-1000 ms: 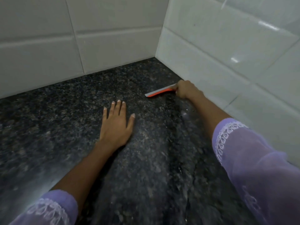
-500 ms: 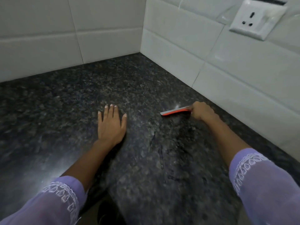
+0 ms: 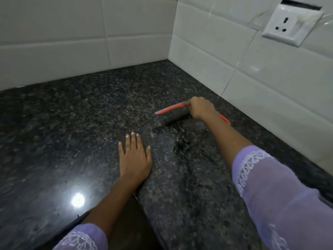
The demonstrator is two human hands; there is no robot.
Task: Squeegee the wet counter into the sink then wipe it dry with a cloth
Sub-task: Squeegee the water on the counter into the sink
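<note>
A dark speckled granite counter (image 3: 75, 134) fills the view, meeting white tiled walls in a corner. My right hand (image 3: 201, 108) is closed around an orange-and-grey squeegee (image 3: 170, 108), whose blade points left and sits just above the counter, near the right wall. An orange end of the squeegee sticks out behind my wrist. Dark wet streaks (image 3: 182, 143) lie on the stone just in front of the blade. My left hand (image 3: 134, 157) rests flat on the counter, fingers together, palm down, left of the wet patch. No sink or cloth shows.
White wall tiles (image 3: 54, 44) close off the back and right side. A white power socket (image 3: 292, 24) is mounted on the right wall, high up. A lamp reflection (image 3: 77, 199) glares on the counter at lower left. The counter's front edge (image 3: 140, 199) runs near my left forearm.
My right hand has pulled the squeegee away from the corner toward me along the right wall. The view has shifted back, bringing the socket into sight. My left hand stays flat.
</note>
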